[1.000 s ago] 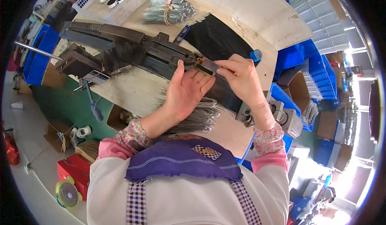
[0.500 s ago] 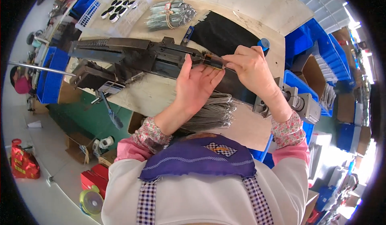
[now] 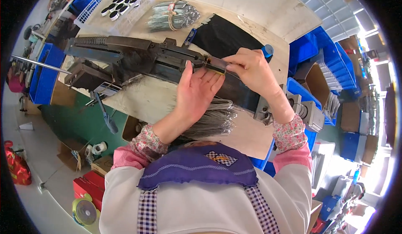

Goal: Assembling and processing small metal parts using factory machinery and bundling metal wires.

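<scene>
Over the long dark metal machine [image 3: 138, 56] on the table, my left hand [image 3: 196, 92] is turned palm up. Its fingers are stretched out beneath a small dark flat piece with a yellowish edge [image 3: 216, 66]; its thumb stands apart. My right hand [image 3: 254, 68] pinches the right end of this piece between thumb and fingertips. Short dark bristle-like tips show near the piece's left end, but its exact kind cannot be made out. Below the machine, close to my left wrist, lies a bundle of thin grey metal wires [image 3: 215, 119].
At the back are a clear basket of round black-and-white parts [image 3: 119, 9], a tied wire bundle [image 3: 173, 15], a black sheet [image 3: 228, 33] and a blue-capped container [image 3: 267, 50]. A metal fixture [image 3: 307, 112] stands right. A metal rod [image 3: 39, 63] juts left. Blue bins [image 3: 310, 45] stand beyond the table.
The whole view has shifted, so the table and both hands appear a little further left. Both hands keep nearly the same pose around the small dark piece.
</scene>
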Tool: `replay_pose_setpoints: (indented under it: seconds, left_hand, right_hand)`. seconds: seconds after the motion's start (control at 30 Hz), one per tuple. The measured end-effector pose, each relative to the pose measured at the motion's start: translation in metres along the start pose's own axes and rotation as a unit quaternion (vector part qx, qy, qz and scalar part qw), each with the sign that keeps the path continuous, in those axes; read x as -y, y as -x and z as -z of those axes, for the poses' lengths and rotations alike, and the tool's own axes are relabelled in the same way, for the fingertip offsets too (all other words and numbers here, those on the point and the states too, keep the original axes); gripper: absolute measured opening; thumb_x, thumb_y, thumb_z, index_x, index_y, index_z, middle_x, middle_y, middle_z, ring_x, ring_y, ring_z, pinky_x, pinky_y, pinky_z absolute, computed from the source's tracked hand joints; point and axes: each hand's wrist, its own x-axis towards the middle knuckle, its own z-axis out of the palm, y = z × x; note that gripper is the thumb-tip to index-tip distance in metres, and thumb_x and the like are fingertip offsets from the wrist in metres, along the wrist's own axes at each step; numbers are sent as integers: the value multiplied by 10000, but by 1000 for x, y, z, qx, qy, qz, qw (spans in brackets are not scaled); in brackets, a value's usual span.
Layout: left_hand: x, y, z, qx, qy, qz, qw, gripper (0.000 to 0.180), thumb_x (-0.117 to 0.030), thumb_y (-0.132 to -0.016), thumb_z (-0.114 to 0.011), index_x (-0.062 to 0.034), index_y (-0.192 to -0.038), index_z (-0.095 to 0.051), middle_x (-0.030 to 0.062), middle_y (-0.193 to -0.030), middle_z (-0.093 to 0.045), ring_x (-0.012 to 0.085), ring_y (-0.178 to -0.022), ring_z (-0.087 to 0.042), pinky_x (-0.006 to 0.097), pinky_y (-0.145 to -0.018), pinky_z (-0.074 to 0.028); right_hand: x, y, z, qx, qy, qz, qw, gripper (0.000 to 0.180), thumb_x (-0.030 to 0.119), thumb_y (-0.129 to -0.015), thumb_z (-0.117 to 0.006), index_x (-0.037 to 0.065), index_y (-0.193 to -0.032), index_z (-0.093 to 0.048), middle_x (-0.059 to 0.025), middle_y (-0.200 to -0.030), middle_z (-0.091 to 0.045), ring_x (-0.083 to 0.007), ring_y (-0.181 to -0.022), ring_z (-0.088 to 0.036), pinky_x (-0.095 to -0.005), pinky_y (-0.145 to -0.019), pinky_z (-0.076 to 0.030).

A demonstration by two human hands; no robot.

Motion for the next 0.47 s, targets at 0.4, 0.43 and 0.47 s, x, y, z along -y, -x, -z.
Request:
replay_pose_setpoints:
  seconds: [0.4, 0.43, 0.47]
  left_hand:
    - [-8, 0, 0, 27, -24, 39, 999, 704, -561, -948, -364, 72, -1253, -405, 158, -1271, -479, 242, -1214, -454, 354, -1078, -339]
    - [-9, 0, 0, 30, -19, 42, 998, 702, -561, -947, -365, 68, -1257, -405, 158, -1272, -478, 243, -1213, -455, 351, -1079, -337]
    - [-8, -1, 1, 32, -13, 44, 998, 700, -561, -946, -366, 63, -1260, -404, 157, -1274, -477, 245, -1212, -456, 349, -1081, -335]
  right_hand:
    - [9, 1, 5, -6, 66, 32, 997, 137, 131, -756, -662, 124, -881, -719, -47, -750, -601, -224, -772, -601, -363, -819, -374]
    - [9, 2, 5, -2, 70, 27, 997, 156, 131, -754, -665, 135, -901, -718, -46, -768, -608, -227, -778, -604, -364, -821, -373]
    - [7, 2, 5, 4, 74, 23, 997, 177, 131, -752, -668, 146, -921, -717, -45, -787, -615, -231, -784, -606, -365, -822, -373]
